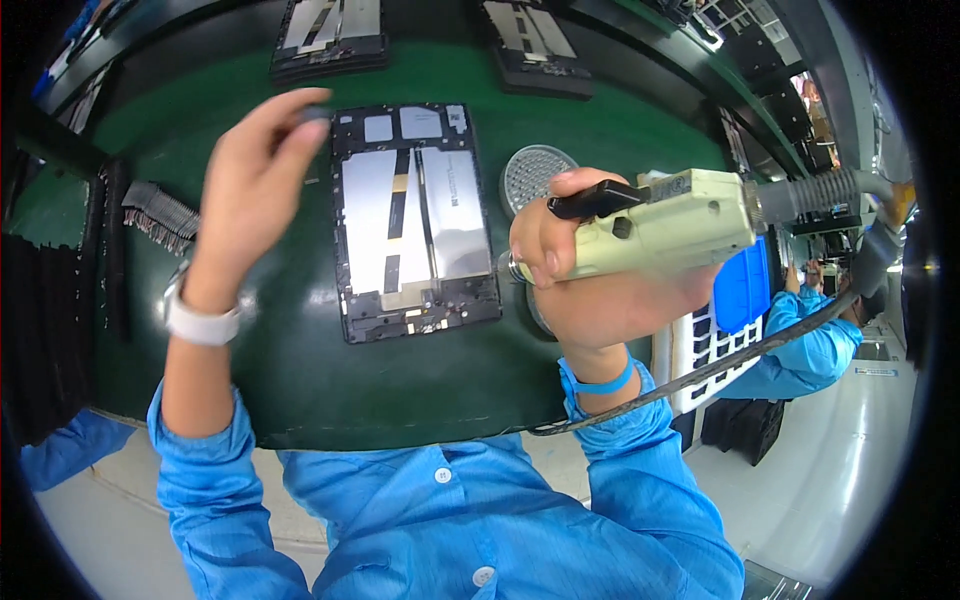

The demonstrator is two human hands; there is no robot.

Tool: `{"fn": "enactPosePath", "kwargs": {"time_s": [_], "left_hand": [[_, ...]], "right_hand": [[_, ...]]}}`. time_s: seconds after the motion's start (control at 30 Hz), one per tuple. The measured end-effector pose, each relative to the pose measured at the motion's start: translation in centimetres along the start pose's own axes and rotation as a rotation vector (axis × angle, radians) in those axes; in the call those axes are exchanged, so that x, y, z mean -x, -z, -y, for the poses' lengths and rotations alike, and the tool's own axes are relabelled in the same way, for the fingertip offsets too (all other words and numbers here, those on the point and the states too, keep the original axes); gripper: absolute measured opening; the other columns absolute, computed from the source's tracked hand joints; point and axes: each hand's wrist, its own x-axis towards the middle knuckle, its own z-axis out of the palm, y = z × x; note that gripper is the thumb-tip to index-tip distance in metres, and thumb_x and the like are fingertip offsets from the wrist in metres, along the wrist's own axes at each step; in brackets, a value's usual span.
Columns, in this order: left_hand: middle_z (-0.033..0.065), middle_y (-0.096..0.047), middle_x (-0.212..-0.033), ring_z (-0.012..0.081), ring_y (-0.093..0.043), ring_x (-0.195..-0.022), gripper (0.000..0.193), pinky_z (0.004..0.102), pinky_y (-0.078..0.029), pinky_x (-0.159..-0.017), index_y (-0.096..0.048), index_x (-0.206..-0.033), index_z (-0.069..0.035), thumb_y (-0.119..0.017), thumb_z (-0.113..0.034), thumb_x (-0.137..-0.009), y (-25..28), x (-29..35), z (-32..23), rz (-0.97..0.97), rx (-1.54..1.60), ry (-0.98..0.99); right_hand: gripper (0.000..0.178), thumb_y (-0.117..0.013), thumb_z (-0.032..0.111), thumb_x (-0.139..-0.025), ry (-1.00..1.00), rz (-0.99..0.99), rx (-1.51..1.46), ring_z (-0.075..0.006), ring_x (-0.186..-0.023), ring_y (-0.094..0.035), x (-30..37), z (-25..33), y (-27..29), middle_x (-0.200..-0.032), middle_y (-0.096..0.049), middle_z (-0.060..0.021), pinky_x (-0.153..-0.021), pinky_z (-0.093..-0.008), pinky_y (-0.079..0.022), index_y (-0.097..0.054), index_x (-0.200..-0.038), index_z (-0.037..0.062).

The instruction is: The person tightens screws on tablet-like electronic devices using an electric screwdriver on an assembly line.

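A tablet housing [460,215] with a black frame, silvery panels and a ribbon cable lies on the green work table [400,390]. At its far left corner is my left hand [262,165], thumb and forefinger closed around something small and dark that I cannot make out. My right hand [555,235] is wrapped round a cream electric screwdriver [665,225] with a black lever. The screwdriver lies nearly level, its front end pointing left by the housing's right edge. Just beyond my right hand sits a round dish [535,165] with a dotted surface.
More tablet housings lie at the back, a stack at left [330,45] and a stack at right [540,50]. Grey strip-like parts [160,215] lie at left. A blue bin [740,285] and a white slotted tray [690,365] stand right, near a cable [750,348] and a co-worker's sleeve [810,345].
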Motion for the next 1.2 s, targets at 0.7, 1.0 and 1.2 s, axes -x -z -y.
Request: {"fn": "enactPosePath", "kwargs": {"time_s": [0.7,1.0,1.2], "left_hand": [[0.0009,-0.065,-0.074,0.0072,-0.054,-0.063,0.02,0.027,-0.045,-0.057,-0.072,-0.093,0.0,-0.074,-0.019,-0.087,-10.6,-10.5,0.9,0.471,-0.174,0.39],[0.0105,-0.067,-0.075,0.0198,-0.063,-0.067,0.021,0.0308,-0.05,-0.065,-0.071,-0.092,0.004,-0.074,-0.015,-0.084,-11.8,-8.3,3.5,0.243,-0.342,-0.122],[0.0182,-0.068,-0.077,0.0282,-0.065,-0.069,0.017,0.0358,-0.052,-0.067,-0.072,-0.086,0.002,-0.074,-0.014,-0.079,-10.7,-6.5,2.8,0.385,-0.323,-0.076]], "right_hand": [[0.12,-0.022,0.095,-0.071,0.106,-0.137,0.099,-0.0215,-0.063,-0.044,-0.5,0.8,1.4,-0.066,-0.056,-0.0113,-0.063,-0.0354,-0.034,-0.054,-0.118,-0.01],[0.115,-0.031,0.091,-0.073,0.193,-0.135,0.085,-0.0224,-0.061,-0.056,-0.6,0.3,1.8,-0.083,-0.063,-0.0199,-0.054,-0.0322,-0.042,-0.053,-0.116,-0.0128],[0.117,-0.025,0.093,-0.072,0.174,-0.072,0.054,-0.0205,-0.059,-0.051,-1.1,0.3,2.2,-0.069,-0.06,-0.0121,-0.053,-0.0307,-0.038,-0.054,-0.116,-0.0125]]}}
